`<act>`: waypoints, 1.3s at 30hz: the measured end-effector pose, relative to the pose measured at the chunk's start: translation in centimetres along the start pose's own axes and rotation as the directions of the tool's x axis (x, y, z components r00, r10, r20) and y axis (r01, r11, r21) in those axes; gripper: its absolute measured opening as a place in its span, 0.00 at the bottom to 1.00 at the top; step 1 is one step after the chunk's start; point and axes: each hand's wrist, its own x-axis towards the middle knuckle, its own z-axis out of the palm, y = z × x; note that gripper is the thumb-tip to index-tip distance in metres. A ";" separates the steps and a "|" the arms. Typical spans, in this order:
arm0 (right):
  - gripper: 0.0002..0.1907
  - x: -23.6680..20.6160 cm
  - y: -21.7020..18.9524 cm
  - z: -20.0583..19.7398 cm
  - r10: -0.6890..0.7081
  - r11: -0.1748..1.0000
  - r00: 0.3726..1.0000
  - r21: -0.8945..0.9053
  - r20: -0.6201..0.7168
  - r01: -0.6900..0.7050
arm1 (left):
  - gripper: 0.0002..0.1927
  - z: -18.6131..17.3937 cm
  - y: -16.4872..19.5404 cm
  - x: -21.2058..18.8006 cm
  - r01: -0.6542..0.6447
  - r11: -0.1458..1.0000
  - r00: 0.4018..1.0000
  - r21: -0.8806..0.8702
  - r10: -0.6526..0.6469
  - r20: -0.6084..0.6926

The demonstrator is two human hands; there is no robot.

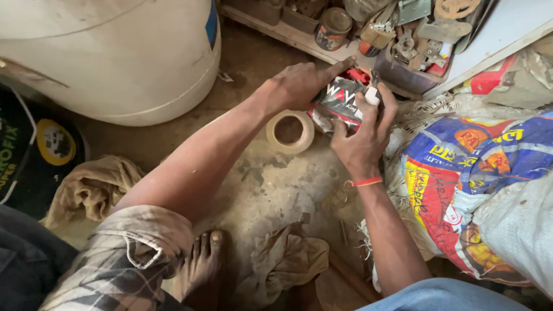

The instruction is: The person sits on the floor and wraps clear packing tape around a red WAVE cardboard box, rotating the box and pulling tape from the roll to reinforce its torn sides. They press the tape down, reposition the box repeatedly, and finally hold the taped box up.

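My left hand (299, 85) grips the top of a crumpled black, red and white plastic packet (340, 102), with its forefinger stretched along the upper edge. My right hand (364, 138) holds the same packet from below and pinches a small white piece (372, 95) at the packet's right end between thumb and fingers. A thin red thread circles my right wrist. A roll of tan tape (290, 131) lies flat on the dirt floor just below my left hand, touching the packet's left edge.
A large white drum (115, 57) stands at the upper left. A tray of metal hardware (415, 40) and a small tin (333, 27) sit on a ledge above. Printed woven sacks (472, 173) lie at the right. Rags (282, 259) and my bare foot (201, 259) are below.
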 end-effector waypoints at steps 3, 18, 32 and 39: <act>0.32 0.5 0.3 0.1 -0.016 0.999 1.000 -0.046 -0.021 0.015 | 0.64 -0.1 -0.6 -0.3 0.026 0.991 0.998 -0.129 -0.018 0.066; 0.41 0.8 -1.3 0.5 0.072 0.993 0.994 -0.084 -0.086 -0.079 | 0.52 0.9 1.6 -3.8 0.112 0.949 0.975 -0.294 -0.163 -0.153; 0.50 -6.4 -2.1 -3.5 0.284 0.933 0.959 0.228 0.005 -0.277 | 0.58 0.7 2.0 -7.6 -0.071 0.539 0.997 -0.839 0.036 -0.061; 0.45 -9.9 -4.2 -6.6 0.512 0.859 0.806 -0.156 0.298 -0.488 | 0.25 -1.5 2.8 -7.5 0.416 0.334 0.906 -0.846 -0.235 0.352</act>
